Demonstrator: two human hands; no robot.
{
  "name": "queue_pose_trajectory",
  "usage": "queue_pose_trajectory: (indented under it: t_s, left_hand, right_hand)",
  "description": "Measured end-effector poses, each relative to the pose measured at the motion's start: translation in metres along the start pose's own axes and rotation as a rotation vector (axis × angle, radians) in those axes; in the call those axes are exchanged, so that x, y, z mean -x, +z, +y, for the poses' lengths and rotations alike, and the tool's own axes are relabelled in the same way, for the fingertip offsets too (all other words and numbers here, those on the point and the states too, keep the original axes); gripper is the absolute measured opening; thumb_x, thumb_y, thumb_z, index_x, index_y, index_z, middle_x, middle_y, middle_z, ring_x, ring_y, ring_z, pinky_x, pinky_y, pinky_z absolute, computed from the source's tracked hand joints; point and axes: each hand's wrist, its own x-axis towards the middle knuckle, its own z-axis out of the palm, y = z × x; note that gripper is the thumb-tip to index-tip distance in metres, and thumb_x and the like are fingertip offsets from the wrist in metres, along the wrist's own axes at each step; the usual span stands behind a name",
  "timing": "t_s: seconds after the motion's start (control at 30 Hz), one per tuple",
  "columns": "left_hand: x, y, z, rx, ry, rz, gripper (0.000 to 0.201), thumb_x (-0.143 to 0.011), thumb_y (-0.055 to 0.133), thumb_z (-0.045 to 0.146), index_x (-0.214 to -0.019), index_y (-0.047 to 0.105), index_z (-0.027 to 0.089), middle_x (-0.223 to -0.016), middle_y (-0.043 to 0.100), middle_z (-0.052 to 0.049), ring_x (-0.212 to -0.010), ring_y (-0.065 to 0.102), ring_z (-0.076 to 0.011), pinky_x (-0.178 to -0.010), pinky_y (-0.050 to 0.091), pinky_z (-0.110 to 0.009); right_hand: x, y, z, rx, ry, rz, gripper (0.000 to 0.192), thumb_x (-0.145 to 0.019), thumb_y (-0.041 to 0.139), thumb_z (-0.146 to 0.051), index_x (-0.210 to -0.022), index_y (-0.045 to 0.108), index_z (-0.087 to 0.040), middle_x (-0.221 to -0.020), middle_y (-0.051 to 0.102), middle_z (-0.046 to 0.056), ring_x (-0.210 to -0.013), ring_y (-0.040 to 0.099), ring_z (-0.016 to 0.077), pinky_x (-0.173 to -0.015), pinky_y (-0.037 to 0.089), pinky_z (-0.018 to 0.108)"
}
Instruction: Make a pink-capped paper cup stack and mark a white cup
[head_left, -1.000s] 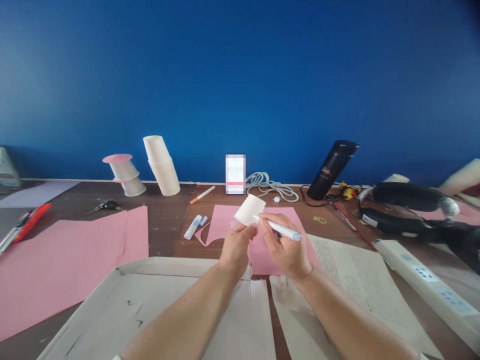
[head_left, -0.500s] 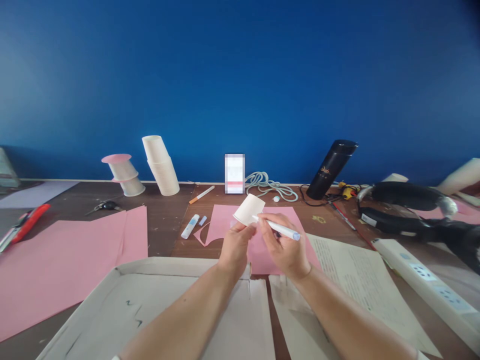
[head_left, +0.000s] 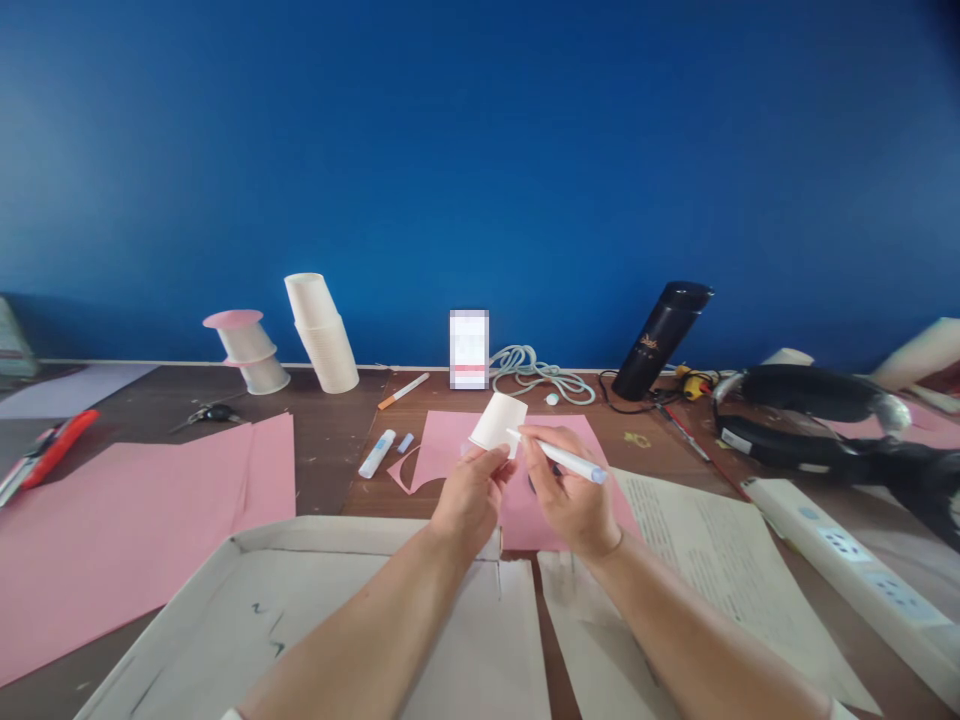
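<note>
While half-closed, right hand (head_left: 576, 502) round pen (head_left: 574, 462).

Cup (head_left: 496, 420) before phone (head_left: 469, 350); cup stack (head_left: 325, 340) left; flask (head_left: 660, 342) right

The left hand (head_left: 466, 500) and right hand (head_left: 574, 500), near the middle of the frame, were bare, as were the left forearm (head_left: 360, 620) and right forearm (head_left: 697, 620), which tapered towards the wrists. A scrap of white sleeve (head_left: 232, 714) showed at the lower left, a pale cuff (head_left: 841, 711) at the lower right. A thin line crossed the right wrist (head_left: 616, 546), band or crease unclear.
</note>
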Motion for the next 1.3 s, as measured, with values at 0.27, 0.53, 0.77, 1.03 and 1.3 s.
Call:
queue_pose_trajectory:
  t_s: [0.27, 0.53, 0.77, 1.03, 1.3]
  left_hand:
    - [0.0001, 0.0004, -0.0003, -0.029, 0.007, -0.044, 0.018, -0.065, 0.073, 0.017, -0.083, 0.071, 0.014, -0.085, 0.07, -0.004, -0.082, 0.061, -0.0127, -0.079, 0.041, -0.024]
    - [-0.0002, -0.0003, -0.001, -0.047, 0.012, -0.064, 0.016, -0.068, 0.071, 0.017, -0.084, 0.072, 0.014, -0.086, 0.07, -0.005, -0.084, 0.062, -0.014, -0.079, 0.041, -0.025]
    - [0.0012, 0.002, 0.0002, -0.066, 0.019, -0.071, 0.017, -0.066, 0.072, 0.018, -0.082, 0.072, 0.015, -0.087, 0.07, -0.006, -0.085, 0.061, -0.0153, -0.082, 0.041, -0.027]
    - [0.0022, 0.003, 0.0006, -0.06, 0.015, -0.057, 0.02, -0.065, 0.074, 0.019, -0.084, 0.071, 0.014, -0.089, 0.07, -0.006, -0.085, 0.061, -0.0139, -0.08, 0.041, -0.024]
    - [0.0018, 0.0025, 0.0018, -0.032, -0.003, -0.06, 0.025, -0.067, 0.071, 0.015, -0.092, 0.07, 0.016, -0.097, 0.069, -0.006, -0.092, 0.06, -0.015, -0.083, 0.042, -0.025]
  right_hand:
    - [0.0006, 0.0011, 0.0016, -0.006, 0.015, -0.011, 0.016, -0.088, 0.051, -0.023, -0.099, 0.062, -0.022, -0.085, 0.066, 0.004, -0.08, 0.063, 0.0166, -0.074, 0.052, 0.031]
    - [0.001, 0.0022, 0.0019, -0.001, 0.012, -0.014, 0.016, -0.087, 0.052, -0.022, -0.099, 0.062, -0.021, -0.086, 0.066, 0.004, -0.08, 0.063, 0.0168, -0.074, 0.052, 0.031]
    - [0.0008, 0.0025, 0.0008, 0.005, 0.009, -0.015, 0.015, -0.087, 0.052, -0.021, -0.099, 0.062, -0.021, -0.086, 0.066, 0.004, -0.079, 0.062, 0.0158, -0.072, 0.051, 0.03]
    - [0.0001, 0.0018, 0.0008, 0.012, 0.004, -0.016, 0.016, -0.087, 0.051, -0.021, -0.099, 0.062, -0.02, -0.086, 0.065, 0.004, -0.079, 0.062, 0.0155, -0.072, 0.05, 0.029]
    - [-0.0004, 0.0014, 0.0016, 0.04, 0.016, -0.014, 0.016, -0.088, 0.05, -0.024, -0.098, 0.062, -0.02, -0.086, 0.066, 0.005, -0.079, 0.062, 0.0165, -0.073, 0.051, 0.03]
